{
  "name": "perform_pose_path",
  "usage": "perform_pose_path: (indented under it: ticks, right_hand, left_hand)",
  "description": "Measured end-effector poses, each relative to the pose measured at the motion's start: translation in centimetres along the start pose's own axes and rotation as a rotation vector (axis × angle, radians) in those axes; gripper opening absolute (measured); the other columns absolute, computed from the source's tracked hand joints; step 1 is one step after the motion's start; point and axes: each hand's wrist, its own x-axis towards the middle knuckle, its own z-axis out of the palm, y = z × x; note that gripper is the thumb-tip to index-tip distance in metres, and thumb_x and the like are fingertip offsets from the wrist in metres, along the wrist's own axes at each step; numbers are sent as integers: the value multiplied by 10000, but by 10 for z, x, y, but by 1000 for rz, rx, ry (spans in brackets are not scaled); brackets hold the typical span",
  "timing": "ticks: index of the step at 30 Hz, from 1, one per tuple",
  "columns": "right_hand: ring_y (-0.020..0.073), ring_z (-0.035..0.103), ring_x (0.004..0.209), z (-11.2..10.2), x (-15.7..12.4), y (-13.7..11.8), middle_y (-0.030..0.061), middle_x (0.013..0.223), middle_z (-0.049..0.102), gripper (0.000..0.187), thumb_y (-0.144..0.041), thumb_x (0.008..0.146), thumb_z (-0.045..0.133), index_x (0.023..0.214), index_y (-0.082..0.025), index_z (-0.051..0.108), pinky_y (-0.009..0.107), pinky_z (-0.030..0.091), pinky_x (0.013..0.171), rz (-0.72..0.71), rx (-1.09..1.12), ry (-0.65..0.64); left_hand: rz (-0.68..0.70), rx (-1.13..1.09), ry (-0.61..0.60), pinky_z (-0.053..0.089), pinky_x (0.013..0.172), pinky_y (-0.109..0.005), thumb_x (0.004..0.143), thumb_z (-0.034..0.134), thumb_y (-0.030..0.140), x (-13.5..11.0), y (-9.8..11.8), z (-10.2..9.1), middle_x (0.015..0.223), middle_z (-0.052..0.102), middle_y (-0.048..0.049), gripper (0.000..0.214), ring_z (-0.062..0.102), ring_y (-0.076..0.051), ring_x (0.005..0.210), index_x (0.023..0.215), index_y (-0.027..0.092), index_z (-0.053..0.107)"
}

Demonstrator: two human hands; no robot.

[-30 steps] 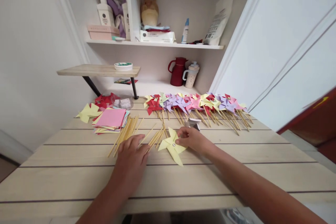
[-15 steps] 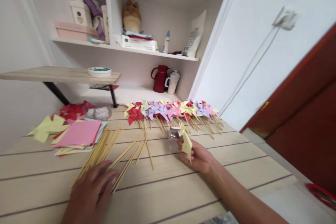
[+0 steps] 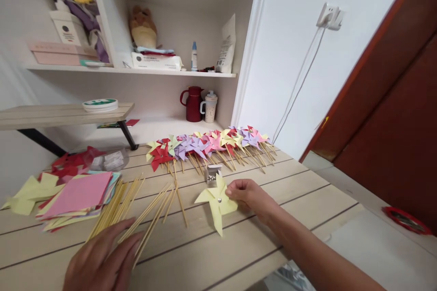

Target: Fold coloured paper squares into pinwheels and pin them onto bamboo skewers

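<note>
My right hand pinches one blade of a pale yellow paper pinwheel with a metal pin at its centre; the pinwheel lies almost flat on the wooden table. At the lower left my left hand rests with its fingers stretched over the near ends of several loose wooden sticks. A small box of pins stands just behind the pinwheel.
A row of finished pinwheels on sticks runs across the back of the table. A stack of coloured paper squares and folded red and yellow pieces lie at the left. Behind are shelves, a red jug and a low wooden riser.
The view has swung to the right. My right hand had lifted the yellow pinwheel on edge and now holds it flat again. My left hand has slid back along the sticks.
</note>
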Motion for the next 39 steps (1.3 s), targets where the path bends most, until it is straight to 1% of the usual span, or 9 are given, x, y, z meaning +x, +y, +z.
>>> perform_pose_path:
  ticks: [7, 12, 16, 19, 25, 31, 34, 36, 39]
  right_hand:
    - [59, 255, 436, 6, 5, -7, -84, 436, 375, 296, -399, 661, 743, 581, -168, 576, 253, 145, 461, 36, -335, -78]
    - [63, 244, 422, 3, 13, -7, -83, 414, 368, 310, -425, 665, 727, 578, -178, 561, 257, 118, 455, 32, -294, -123]
    - [63, 203, 418, -9, 17, -3, -89, 406, 324, 353, -460, 672, 724, 549, -184, 542, 266, 91, 464, 39, -326, -171]
    - [67, 225, 430, -11, 15, -1, -84, 423, 341, 329, -447, 656, 734, 565, -181, 564, 262, 115, 463, 64, -363, -184]
    - [69, 225, 416, 5, 9, -5, -86, 401, 336, 264, -399, 661, 707, 582, -188, 570, 256, 125, 444, 119, -363, -191]
    - [70, 323, 422, 54, 25, -12, -70, 430, 398, 221, -301, 706, 695, 566, -166, 590, 227, 233, 439, -27, -396, -220]
    - [85, 413, 375, 77, 25, -18, -64, 460, 488, 182, -317, 812, 630, 879, -161, 697, 214, 290, 417, -62, -481, -274]
    - [98, 456, 358, 79, 21, -23, -70, 472, 530, 296, -313, 852, 602, 1118, -201, 667, 207, 320, 411, -106, -536, -244]
    - [89, 448, 358, 58, 16, -31, -58, 491, 527, 197, -323, 882, 559, 936, -193, 697, 200, 319, 394, -165, -543, -157]
  left_hand:
    - [174, -39, 2, 497, 881, -403, 878, 518, 215, 44, 75, -1, 1092, 737, -24, 247, 652, -230, 1003, 1028, 312, 689]
    - [251, 0, -161, 477, 976, -408, 908, 467, 147, 53, 92, 13, 1130, 737, -44, 291, 638, -229, 1077, 986, 265, 721]
    - [198, -1, -327, 411, 1070, -484, 921, 451, 97, 80, 83, 19, 1254, 687, -80, 362, 578, -257, 1224, 1162, 245, 677]
    - [180, -41, -575, 369, 1088, -554, 938, 484, 142, 100, 73, 28, 1356, 629, -79, 295, 494, -294, 1337, 1121, 264, 681]
    - [58, -5, -837, 421, 1032, -496, 905, 572, 232, 87, 41, 26, 1363, 619, -111, 347, 555, -289, 1276, 1244, 272, 636]
    - [-85, 92, -847, 418, 1050, -486, 859, 545, 163, 57, 13, 2, 1407, 595, -107, 494, 532, -288, 1310, 1332, 294, 603]
    - [-59, 86, -799, 446, 1032, -464, 869, 516, 168, 47, 1, 2, 1380, 620, -95, 464, 572, -274, 1268, 1294, 309, 636]
    - [-37, 83, -747, 477, 1006, -470, 885, 473, 168, 47, -8, 5, 1317, 664, -97, 411, 616, -277, 1211, 1209, 295, 692]
    - [-30, 44, -547, 491, 1009, -483, 909, 437, 219, 62, -24, 11, 1282, 686, -86, 370, 631, -279, 1192, 1132, 289, 723]
